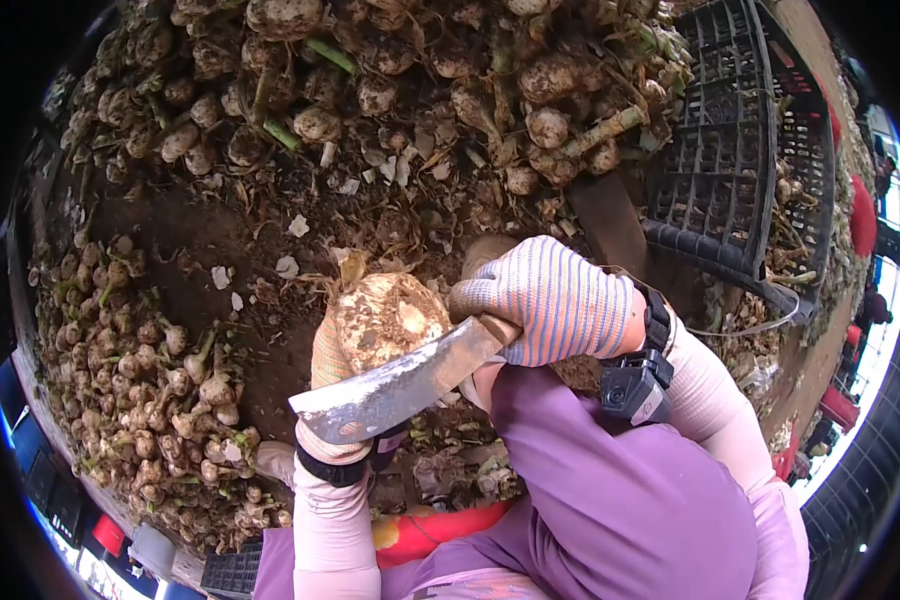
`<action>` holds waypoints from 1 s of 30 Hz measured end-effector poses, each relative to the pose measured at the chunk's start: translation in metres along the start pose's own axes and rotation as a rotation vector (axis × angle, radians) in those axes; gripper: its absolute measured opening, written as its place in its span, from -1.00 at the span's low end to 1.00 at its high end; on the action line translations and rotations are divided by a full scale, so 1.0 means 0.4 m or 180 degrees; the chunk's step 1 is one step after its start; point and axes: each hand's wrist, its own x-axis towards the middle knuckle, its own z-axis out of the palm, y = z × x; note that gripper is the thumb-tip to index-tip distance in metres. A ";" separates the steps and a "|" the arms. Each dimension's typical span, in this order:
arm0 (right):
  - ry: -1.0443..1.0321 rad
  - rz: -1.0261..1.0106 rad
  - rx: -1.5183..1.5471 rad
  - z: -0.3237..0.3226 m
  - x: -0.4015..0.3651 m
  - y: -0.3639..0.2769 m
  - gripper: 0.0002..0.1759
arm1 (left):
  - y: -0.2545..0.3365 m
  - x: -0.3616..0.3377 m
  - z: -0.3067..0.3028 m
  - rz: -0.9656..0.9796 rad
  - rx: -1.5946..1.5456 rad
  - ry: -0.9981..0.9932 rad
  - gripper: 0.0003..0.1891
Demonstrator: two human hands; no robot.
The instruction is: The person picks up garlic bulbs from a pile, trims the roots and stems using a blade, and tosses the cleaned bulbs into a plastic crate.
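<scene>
My left hand (332, 350), in a knit glove, is closed around a large, pale, dirt-marked bulb (388, 322) near the middle of the view. My right hand (560, 300), in a striped glove, grips the wooden handle of a broad knife (400, 385). The blade points left, in front of the bulb's lower edge, and partly covers my left hand. Whether the blade touches the bulb I cannot tell.
A big heap of dirty bulbs with stalks (370, 90) fills the back. A pile of smaller bulbs (160, 390) lies at the left. A black crate (715, 140) stands at the back right. Peel scraps (298, 226) dot the soil.
</scene>
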 end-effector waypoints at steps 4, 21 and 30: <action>-0.0169 0.0004 0.0216 -0.003 0.001 -0.005 -0.68 | -0.016 -0.012 -0.007 0.0723 0.0690 -0.0301 -0.56; 0.0222 -0.0113 0.0279 0.110 0.003 0.112 -0.54 | -0.056 0.004 -0.037 0.0926 0.2170 -0.1266 -0.49; 0.1187 0.0826 0.0479 0.090 -0.075 0.177 -0.76 | 0.002 -0.061 -0.036 -0.0147 0.1167 -0.1303 -0.72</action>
